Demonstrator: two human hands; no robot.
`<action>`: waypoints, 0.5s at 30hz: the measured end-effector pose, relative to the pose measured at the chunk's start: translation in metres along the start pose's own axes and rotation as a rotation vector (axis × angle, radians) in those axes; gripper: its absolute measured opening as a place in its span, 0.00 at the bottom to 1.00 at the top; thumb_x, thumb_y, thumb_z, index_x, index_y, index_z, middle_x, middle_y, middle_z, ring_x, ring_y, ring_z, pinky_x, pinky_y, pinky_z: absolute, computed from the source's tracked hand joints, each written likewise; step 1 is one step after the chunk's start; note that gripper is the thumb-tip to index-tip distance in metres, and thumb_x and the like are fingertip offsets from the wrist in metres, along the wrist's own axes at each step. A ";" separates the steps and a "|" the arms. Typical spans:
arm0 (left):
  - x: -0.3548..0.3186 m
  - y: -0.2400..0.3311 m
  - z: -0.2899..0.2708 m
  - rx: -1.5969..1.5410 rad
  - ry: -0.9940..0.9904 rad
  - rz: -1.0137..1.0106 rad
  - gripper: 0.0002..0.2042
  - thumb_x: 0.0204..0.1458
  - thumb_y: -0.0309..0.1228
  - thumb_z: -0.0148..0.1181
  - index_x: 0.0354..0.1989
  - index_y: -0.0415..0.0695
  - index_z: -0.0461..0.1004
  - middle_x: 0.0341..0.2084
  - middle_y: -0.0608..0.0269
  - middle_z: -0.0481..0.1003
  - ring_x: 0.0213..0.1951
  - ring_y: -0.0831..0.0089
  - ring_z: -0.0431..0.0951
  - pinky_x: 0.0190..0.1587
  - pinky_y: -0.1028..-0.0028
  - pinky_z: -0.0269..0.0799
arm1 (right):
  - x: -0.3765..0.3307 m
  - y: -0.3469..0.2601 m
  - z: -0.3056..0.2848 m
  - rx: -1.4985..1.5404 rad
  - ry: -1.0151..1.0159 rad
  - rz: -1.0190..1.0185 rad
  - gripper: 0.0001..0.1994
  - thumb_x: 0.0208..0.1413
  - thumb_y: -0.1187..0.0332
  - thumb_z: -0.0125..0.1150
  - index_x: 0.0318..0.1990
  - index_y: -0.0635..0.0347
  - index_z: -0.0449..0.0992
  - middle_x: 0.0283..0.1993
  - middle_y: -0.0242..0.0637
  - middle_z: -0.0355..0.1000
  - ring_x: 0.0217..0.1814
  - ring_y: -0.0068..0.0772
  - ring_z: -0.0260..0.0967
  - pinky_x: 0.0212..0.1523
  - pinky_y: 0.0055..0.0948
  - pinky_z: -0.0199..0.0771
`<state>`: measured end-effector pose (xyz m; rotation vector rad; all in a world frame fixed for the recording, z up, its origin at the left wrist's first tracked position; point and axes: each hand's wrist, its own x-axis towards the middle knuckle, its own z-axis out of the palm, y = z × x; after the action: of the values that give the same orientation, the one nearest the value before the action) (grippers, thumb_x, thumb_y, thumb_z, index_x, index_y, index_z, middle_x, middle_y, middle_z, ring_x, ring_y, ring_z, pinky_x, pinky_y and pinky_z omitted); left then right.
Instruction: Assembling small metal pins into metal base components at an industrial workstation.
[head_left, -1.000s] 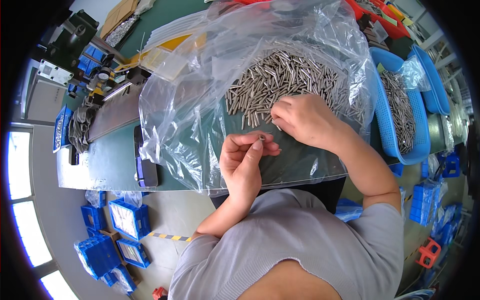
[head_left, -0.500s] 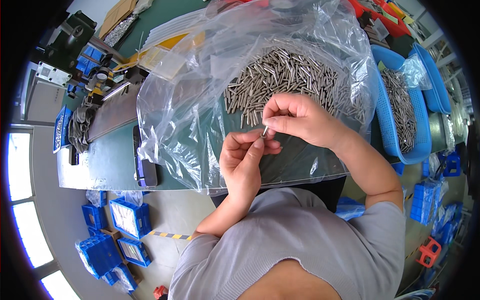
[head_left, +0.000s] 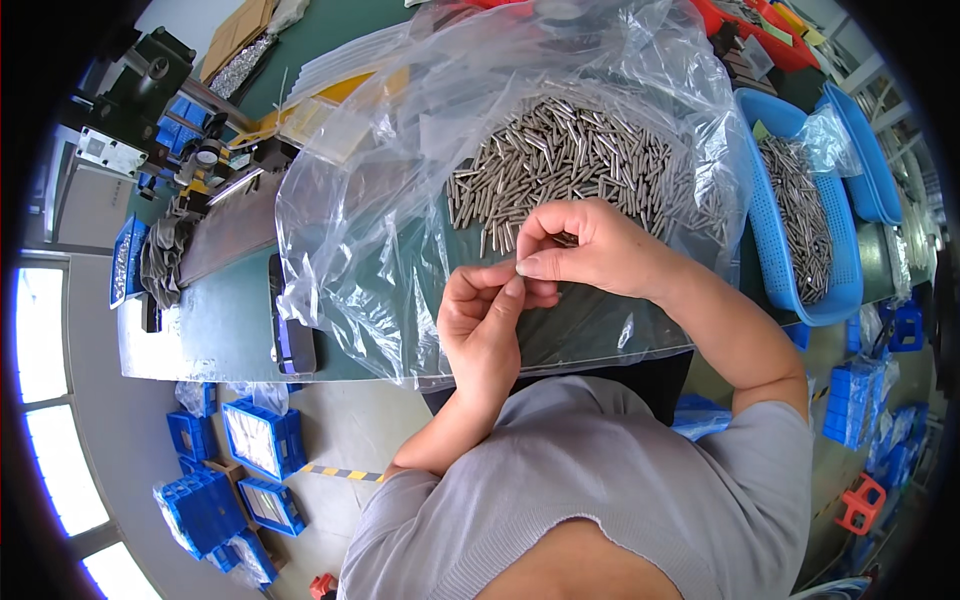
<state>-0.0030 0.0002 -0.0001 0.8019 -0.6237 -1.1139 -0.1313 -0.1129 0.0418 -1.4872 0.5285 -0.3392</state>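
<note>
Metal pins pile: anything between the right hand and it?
Nothing visible. The right hand sits at the near edge of the metal pins pile on the open clear plastic bag, fingertips meeting the left hand.

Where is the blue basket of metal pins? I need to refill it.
In the head view, the blue basket sits at the right end of the green table, right of the clear plastic bag holding the pin pile.
</note>
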 end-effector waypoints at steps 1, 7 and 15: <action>0.000 0.000 0.000 0.008 -0.007 -0.003 0.03 0.56 0.18 0.48 0.37 0.34 0.65 0.32 0.49 0.74 0.33 0.65 0.78 0.38 0.66 0.78 | 0.000 0.000 -0.001 -0.001 0.003 -0.003 0.03 0.54 0.74 0.57 0.33 0.65 0.71 0.28 0.28 0.69 0.30 0.16 0.65 0.34 0.18 0.67; 0.000 -0.002 -0.004 -0.071 0.017 0.046 0.04 0.55 0.19 0.49 0.37 0.34 0.65 0.35 0.47 0.73 0.32 0.65 0.78 0.37 0.65 0.78 | 0.002 -0.004 -0.027 0.594 0.176 -0.016 0.06 0.55 0.68 0.51 0.32 0.61 0.67 0.27 0.29 0.64 0.24 0.15 0.59 0.17 0.14 0.55; 0.000 -0.001 -0.004 -0.088 0.007 0.060 0.03 0.55 0.19 0.48 0.37 0.35 0.65 0.36 0.47 0.73 0.32 0.66 0.77 0.37 0.65 0.78 | 0.002 0.005 -0.009 -0.569 0.254 -0.148 0.04 0.50 0.71 0.59 0.31 0.60 0.74 0.24 0.29 0.69 0.25 0.23 0.67 0.26 0.23 0.65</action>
<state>-0.0002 0.0008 -0.0039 0.7070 -0.5854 -1.0756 -0.1346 -0.1208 0.0366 -2.0547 0.7611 -0.5274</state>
